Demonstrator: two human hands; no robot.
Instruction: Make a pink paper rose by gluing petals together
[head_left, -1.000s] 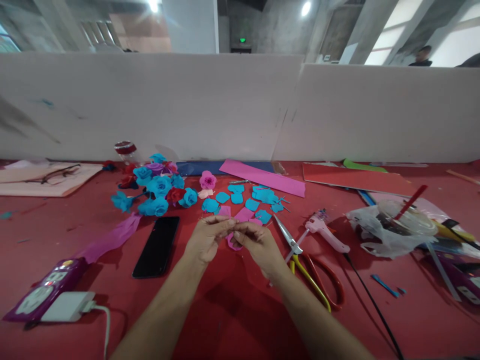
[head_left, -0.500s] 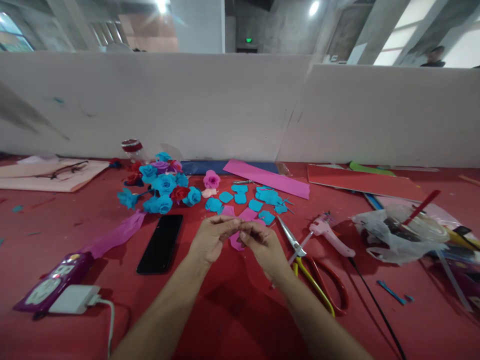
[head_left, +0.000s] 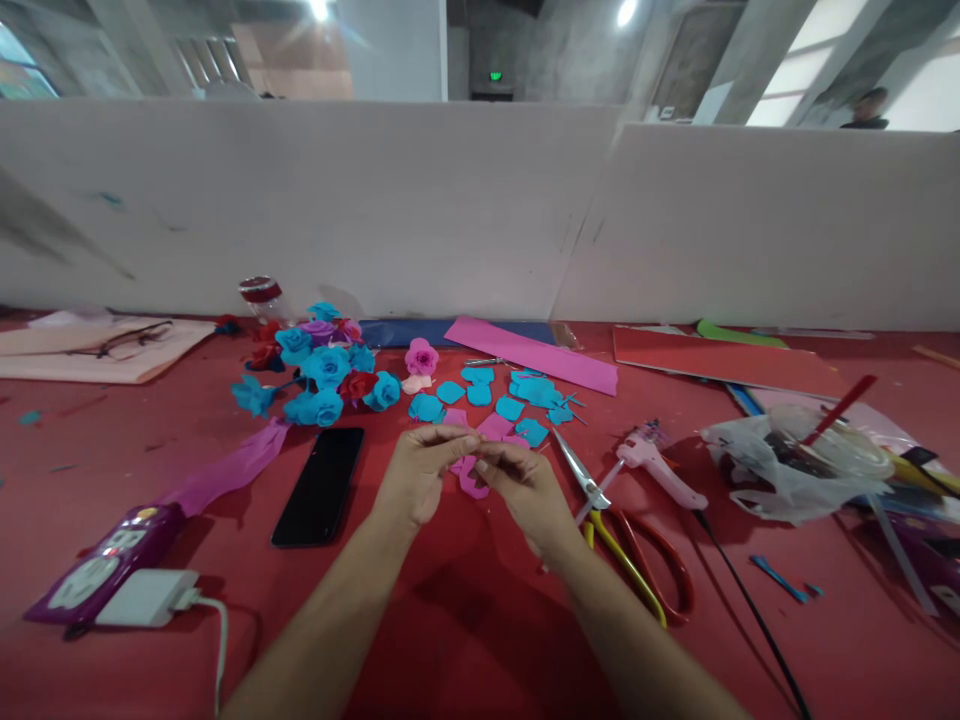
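A worker's left hand (head_left: 420,475) and right hand (head_left: 525,490) meet at the center of the frame above a red tabletop (head_left: 465,640), the thumbs and forefingers of both closed in a pinch; what lies between the fingertips is hidden, and whether either grips a petal cannot be told. Pink paper petals (head_left: 474,484) lie at and just above the hands in mid-frame, partly covered by the fingers, with blue paper petals (head_left: 450,391) scattered above them. Open scissors (head_left: 583,468) with red and yellow handles rest right of center, near a pink hot-glue gun (head_left: 660,467). A single pink paper flower (head_left: 421,356) sits above center, just beside a bunch of blue, red and purple paper flowers (head_left: 326,367). A black smartphone (head_left: 319,487) lies left of center, and a purple power strip (head_left: 112,560) holds a white charger (head_left: 148,598) at lower left
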